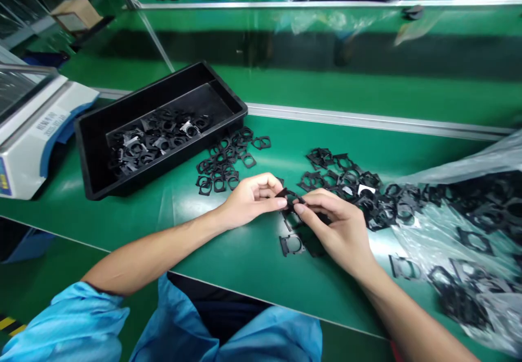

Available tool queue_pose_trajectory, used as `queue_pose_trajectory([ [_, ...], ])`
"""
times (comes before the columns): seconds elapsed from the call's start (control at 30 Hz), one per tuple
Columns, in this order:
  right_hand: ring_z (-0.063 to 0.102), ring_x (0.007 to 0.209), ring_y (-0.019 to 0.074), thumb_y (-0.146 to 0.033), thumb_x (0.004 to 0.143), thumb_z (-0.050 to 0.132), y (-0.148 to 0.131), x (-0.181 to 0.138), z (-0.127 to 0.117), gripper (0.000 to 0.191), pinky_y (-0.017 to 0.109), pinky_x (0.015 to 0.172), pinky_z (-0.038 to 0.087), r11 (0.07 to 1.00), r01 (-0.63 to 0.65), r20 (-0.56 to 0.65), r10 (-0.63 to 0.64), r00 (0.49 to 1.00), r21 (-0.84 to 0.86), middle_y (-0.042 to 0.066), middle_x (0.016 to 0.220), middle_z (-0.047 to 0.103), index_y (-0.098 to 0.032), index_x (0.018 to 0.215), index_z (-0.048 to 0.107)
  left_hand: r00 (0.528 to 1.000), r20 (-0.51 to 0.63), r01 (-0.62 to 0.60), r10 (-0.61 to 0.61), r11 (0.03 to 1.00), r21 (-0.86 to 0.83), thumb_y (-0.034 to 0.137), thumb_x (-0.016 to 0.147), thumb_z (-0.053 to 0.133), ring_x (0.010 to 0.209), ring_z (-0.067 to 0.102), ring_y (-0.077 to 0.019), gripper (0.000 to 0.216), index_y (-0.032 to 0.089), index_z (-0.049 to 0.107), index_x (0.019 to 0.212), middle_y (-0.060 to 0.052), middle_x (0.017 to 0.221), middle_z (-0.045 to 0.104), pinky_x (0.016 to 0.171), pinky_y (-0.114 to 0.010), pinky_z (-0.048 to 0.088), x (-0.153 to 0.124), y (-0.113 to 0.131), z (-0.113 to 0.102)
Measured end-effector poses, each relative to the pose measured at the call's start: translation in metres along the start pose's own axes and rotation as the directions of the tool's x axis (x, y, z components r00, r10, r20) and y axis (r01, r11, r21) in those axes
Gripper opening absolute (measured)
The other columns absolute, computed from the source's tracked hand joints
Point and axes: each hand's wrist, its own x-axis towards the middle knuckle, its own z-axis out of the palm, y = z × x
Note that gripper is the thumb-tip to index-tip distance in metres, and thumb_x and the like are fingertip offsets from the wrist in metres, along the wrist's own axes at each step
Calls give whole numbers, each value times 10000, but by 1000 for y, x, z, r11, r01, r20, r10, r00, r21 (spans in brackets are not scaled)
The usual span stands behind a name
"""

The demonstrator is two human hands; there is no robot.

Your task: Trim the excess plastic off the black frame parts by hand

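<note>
Frame [289, 198], black plastic, up between both hands, just above green mat [228, 256], angled and partly hidden by fingers. Left hand [253, 201]: half curled, not spread, fingertips [282, 203] against frame's left side, thumb tucked close. Right hand [336, 231]: thumb and forefinger pressed together, pinching frame's right side, other fingers curled behind. Exact contact points hard to make out. Single loose frame [292, 245] flat on mat just below hands, another partly under right hand. Progress as far as visible: moderate pile of frames [155, 142] inside inner section of black tray [85, 155], far from filling it. Much more outside: scattered heap [228, 155] beside tray, second heap [342, 180] right of hands, running into clear plastic bag [460, 166] packed with more frames. White machine [32, 133] at left, next to tray
</note>
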Motion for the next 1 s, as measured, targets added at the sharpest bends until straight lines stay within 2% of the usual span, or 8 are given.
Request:
queue_pose_trajectory([
  [0.17,620,726,200,-497,867,722,-4,-2,0,297,309,651,509,996,-80,17,80,997,50,54,772,673,-221,760,705,1000,12,-1,2,999,-53,443,703,885,724,734,-135,438,128,652,899,-25,808,730,750,-256,592,0,3,2],
  [0.3,618,726,180,-528,788,793,-4,0,-1,322,281,634,518,960,-181,45,175,983,214,44,801,661,-219,752,709,999,3,36,-35,998,-60,440,675,904,714,758,-169,461,114,664,897,-51,806,757,721,-275,612,-1,4,2],
  [0.4,630,708,171,-548,739,828,-4,2,-2,349,271,627,537,909,-275,123,248,961,314,42,810,675,-215,750,725,998,-24,59,-60,997,-40,430,667,910,670,756,-176,464,114,658,895,-40,751,746,657,-261,599,-1,4,1],
  [0.53,653,668,160,-560,733,831,-5,4,-4,368,287,676,583,867,-355,251,278,927,351,47,830,705,-201,763,752,997,-22,70,-71,997,-43,419,662,914,628,747,-174,453,117,656,877,-19,688,723,622,-254,588,-2,5,1],
  [0.63,660,679,162,-569,758,811,-6,4,-4,375,286,689,585,876,-336,255,257,932,345,51,838,706,-198,766,758,997,-26,66,-67,996,-57,399,655,920,637,738,-159,435,114,672,870,-19,700,728,655,-260,595,-2,5,1],
  [0.77,648,703,170,-601,772,790,-9,4,-3,405,276,679,557,911,-281,198,229,953,302,47,788,688,-199,744,753,997,-49,60,-65,993,-97,362,616,944,691,737,-146,415,106,712,847,-34,764,758,726,-272,605,0,6,0],
  [1.0,616,609,169,-633,751,789,-10,2,-2,446,280,606,514,938,-244,126,219,968,246,27,640,667,-199,691,702,988,25,154,-152,977,-147,426,600,946,665,743,-171,459,93,755,850,-87,817,782,697,-289,606,1,5,0],
])
